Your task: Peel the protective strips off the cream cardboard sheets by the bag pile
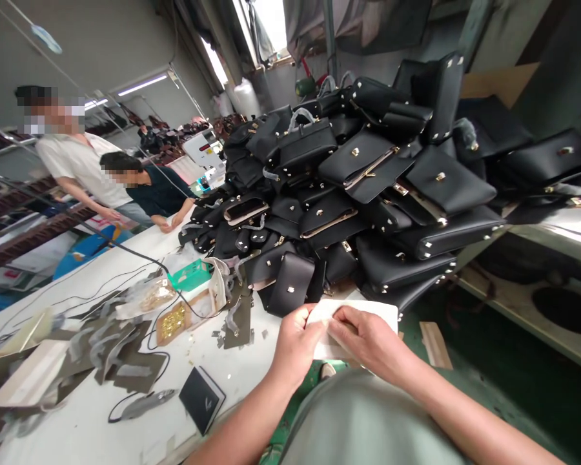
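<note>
Both hands hold a flat white piece in front of my body, near the table's edge. My left hand is closed on its left side, thumb on top. My right hand has its fingers bent together over the middle of the piece; whether something small lies under the fingertips is hidden. Just beyond the piece, a black bag with a small metal clasp lies at the front of a large heap of black bags.
On the white table are a black notebook, a tray of gold-coloured bits, a green box, dark sheets and cables. Two people are at the far left. A shelf stands at right.
</note>
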Tool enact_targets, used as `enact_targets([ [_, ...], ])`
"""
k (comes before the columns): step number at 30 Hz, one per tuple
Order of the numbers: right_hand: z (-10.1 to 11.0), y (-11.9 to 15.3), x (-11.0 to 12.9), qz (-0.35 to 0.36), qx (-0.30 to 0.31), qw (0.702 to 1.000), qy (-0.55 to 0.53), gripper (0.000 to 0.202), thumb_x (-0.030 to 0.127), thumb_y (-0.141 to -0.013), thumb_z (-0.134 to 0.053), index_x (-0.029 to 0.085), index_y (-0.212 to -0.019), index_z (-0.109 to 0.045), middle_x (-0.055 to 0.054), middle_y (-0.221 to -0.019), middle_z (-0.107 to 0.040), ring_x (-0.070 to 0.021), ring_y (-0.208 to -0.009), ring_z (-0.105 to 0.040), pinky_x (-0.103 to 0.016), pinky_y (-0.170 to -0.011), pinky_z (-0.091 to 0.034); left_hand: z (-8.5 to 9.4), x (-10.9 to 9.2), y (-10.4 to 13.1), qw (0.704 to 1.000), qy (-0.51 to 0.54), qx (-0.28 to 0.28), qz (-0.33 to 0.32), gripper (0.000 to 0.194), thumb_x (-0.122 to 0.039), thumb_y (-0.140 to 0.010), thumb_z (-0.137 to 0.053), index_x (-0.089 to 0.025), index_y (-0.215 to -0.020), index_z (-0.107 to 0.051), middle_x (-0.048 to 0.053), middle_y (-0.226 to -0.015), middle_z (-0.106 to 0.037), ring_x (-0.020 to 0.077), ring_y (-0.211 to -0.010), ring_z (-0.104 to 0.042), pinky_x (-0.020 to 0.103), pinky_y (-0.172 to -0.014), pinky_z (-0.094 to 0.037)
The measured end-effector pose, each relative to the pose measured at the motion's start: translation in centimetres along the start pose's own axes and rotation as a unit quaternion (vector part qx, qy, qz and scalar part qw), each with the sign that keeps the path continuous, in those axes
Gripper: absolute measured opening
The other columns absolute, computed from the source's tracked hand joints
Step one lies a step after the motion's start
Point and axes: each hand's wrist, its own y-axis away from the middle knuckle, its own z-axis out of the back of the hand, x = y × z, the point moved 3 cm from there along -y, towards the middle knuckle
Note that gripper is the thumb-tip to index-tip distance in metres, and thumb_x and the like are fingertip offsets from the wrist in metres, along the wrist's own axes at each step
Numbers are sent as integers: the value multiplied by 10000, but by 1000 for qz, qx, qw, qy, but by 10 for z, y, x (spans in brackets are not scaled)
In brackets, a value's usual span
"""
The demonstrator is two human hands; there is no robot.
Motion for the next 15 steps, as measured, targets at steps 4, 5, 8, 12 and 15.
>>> enact_targets([
  [4, -1, -1, -7, 10, -35, 991, 125, 171, 325, -979, -540, 232, -836, -541, 25, -779, -637, -160, -711, -551, -290, -668, -334, -10, 8, -14, 998, -46, -36, -11, 202, -223, -738, -726, -171, -932, -748, 29, -854, -761, 185, -785, -662, 254, -698, -512],
  [5, -4, 0, -7, 15, -44, 989, 142, 176, 300, -983, -527, 228, -823, -528, 14, -789, -646, -162, -716, -556, -292, -671, -337, -12, 11, -19, 998, -52, -43, -21, 188, -220, -740, -726, -175, -922, -747, 26, -851, -759, 185, -806, -665, 252, -715, -514],
  [8, -14, 10, 1, 86, -16, 982, 165, 265, 286, -1025, -458, 225, -771, -499, 5, -753, -630, -154, -677, -540, -297, -656, -343, -14, 22, -39, 998, 13, -64, -24, 216, -237, -713, -760, -164, -913, -726, 32, -844, -753, 195, -808, -680, 269, -727, -532],
  [12, -8, 22, 17, 192, 33, 967, 163, 263, 334, -1038, -492, 236, -814, -589, -7, -773, -653, -165, -673, -560, -313, -658, -380, -3, 24, -64, 992, 99, -73, -2, 406, -314, -677, -816, -142, -1020, -683, 56, -881, -753, 204, -739, -690, 315, -694, -561],
  [15, 33, 13, 7, 153, -121, 977, 89, 242, 388, -1010, -560, 234, -859, -671, -86, -1063, -693, -217, -924, -640, -327, -766, -465, 7, 15, -67, 995, 102, -9, 13, 487, -335, -655, -869, -127, -1057, -689, 86, -923, -764, 210, -749, -699, 313, -698, -559],
])
